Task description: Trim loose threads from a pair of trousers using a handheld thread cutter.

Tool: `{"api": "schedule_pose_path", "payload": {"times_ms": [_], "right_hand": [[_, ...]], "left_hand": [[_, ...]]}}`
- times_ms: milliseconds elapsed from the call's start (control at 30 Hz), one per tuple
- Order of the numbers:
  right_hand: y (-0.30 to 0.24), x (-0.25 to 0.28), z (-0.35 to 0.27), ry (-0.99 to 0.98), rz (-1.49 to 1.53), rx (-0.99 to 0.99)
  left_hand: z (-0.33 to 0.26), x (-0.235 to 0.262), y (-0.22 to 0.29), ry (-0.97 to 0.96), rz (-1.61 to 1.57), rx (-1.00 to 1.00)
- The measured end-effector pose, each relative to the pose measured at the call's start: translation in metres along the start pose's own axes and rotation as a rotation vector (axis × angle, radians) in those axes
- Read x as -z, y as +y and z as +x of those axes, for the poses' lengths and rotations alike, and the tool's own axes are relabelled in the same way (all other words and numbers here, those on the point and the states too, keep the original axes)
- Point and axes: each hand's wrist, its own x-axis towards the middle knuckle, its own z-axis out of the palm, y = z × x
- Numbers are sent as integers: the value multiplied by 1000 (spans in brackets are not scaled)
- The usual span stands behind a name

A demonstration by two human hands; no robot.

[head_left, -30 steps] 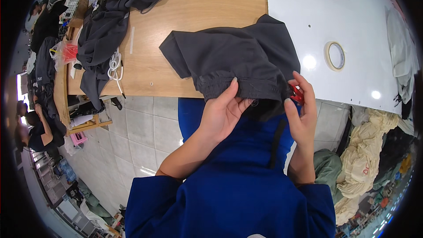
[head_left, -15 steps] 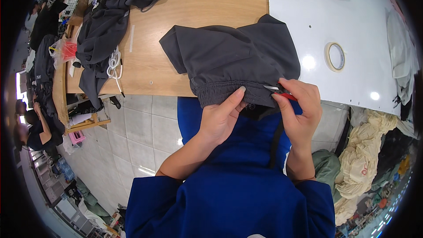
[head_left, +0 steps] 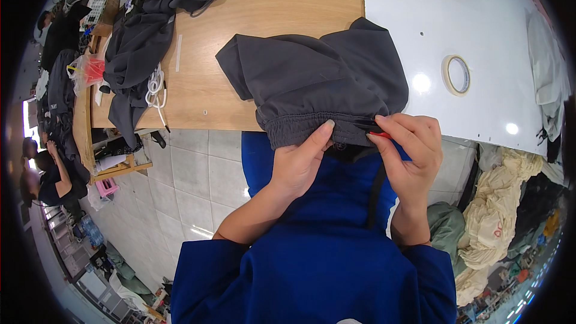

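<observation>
Dark grey shorts (head_left: 318,75) lie at the table's near edge, with their gathered elastic waistband toward me. My left hand (head_left: 300,165) pinches that waistband, thumb on top and fingers underneath, out of sight. Between the thumb and fingers of my right hand (head_left: 411,147) is a small pair of red-handled thread snips (head_left: 380,135). Their dark blades point left and lie against the waistband, just right of my left thumb. Whether a thread sits between the blades is too small to see.
A roll of masking tape (head_left: 456,75) lies on the white tabletop (head_left: 498,30). More dark grey garments (head_left: 141,48) and a white cord (head_left: 156,91) are at the left of the wooden table (head_left: 282,0). Cream fabric (head_left: 495,222) is heaped at lower right. A person (head_left: 57,174) works far left.
The snips have turned in my right hand, and their blades now lie closer along the waistband. My right hand has opened out slightly to the right; my left hand stays nearly in place.
</observation>
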Motion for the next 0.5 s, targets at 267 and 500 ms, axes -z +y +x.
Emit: {"api": "schedule_pose_path", "payload": {"times_ms": [267, 500], "right_hand": [[0, 1, -1, -12, 12, -9], [1, -1, -3, -6, 30, 0]], "left_hand": [[0, -1, 0, -34, 17, -18], [0, -2, 2, -35, 16, -5]]}}
